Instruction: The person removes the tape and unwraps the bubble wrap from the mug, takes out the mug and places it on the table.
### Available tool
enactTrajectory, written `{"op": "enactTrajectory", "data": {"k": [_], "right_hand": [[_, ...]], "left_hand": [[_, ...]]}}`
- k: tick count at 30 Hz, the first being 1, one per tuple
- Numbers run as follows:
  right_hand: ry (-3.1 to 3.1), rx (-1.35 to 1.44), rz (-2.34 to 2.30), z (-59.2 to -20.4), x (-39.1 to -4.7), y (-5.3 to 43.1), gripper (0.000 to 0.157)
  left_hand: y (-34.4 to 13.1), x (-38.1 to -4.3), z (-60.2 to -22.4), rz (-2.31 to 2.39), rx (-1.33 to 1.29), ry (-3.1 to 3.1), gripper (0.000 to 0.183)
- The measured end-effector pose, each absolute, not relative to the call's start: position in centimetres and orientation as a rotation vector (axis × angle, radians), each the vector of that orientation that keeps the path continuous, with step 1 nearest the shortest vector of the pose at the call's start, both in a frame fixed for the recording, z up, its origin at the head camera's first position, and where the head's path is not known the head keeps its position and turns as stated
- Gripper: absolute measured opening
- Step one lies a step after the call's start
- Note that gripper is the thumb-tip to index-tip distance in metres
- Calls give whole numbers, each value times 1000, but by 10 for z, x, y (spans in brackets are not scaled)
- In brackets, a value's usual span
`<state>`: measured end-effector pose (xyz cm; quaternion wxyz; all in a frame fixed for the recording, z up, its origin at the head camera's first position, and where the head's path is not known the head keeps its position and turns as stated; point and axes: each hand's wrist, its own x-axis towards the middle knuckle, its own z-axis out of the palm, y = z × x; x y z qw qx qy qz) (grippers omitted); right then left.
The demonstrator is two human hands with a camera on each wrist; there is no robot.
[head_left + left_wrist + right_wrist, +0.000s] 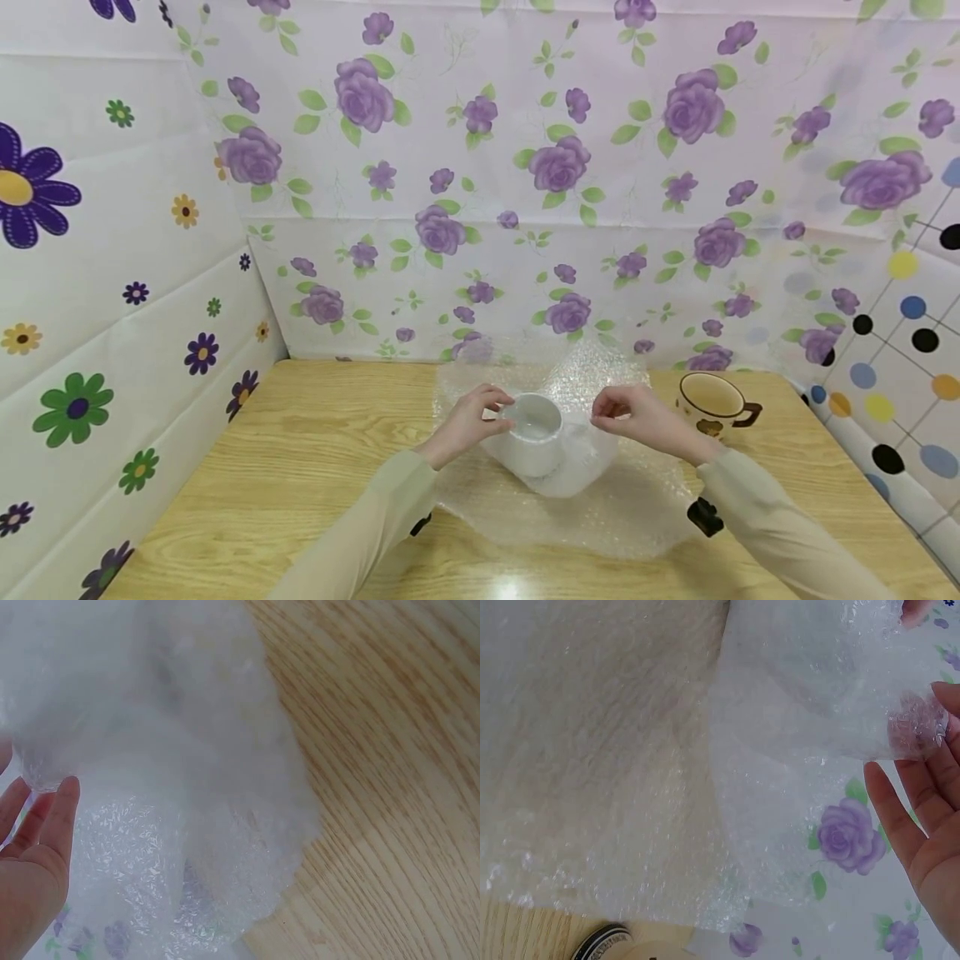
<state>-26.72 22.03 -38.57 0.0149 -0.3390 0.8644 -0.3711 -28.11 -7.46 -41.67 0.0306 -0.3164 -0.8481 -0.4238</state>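
Observation:
A white cup [537, 442] stands upright in the head view, with part of a bubble wrap sheet [630, 508] folded up round its lower side. At the cup's left, my left hand [472, 423] has its thumb and fingers at the rim. The left wrist view shows a raised edge of wrap between that hand's thumb and fingers [56, 825]. My right hand [633, 417] pinches a lifted edge of the wrap to the right of the cup. In the right wrist view, clear wrap [817, 697] stretches from the right hand's fingertips and covers the work beneath.
A cream mug [708, 408] with a brown rim and handle stands right of the wrap, close to my right forearm. The wooden table [300, 467] is bounded by a flowered cloth [480, 167] behind and patterned cloths at both sides.

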Motion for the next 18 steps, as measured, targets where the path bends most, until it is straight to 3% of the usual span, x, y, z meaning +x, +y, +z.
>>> {"op": "enactTrajectory", "data": {"k": [7,16,18], "right_hand": [[2622,-1019,-1138,-384,-260,231,3],[2536,-1010,-1177,-384,-256,240,9],[2522,-995,-1176,-384,-254,242,16]], "left_hand": [[-75,-280,-416,-1317,-980,-2606,29],[-75,-280,-416,-1319,-973,-2624,30],[-75,-280,-415,-1326,-973,-2621,30]]}}
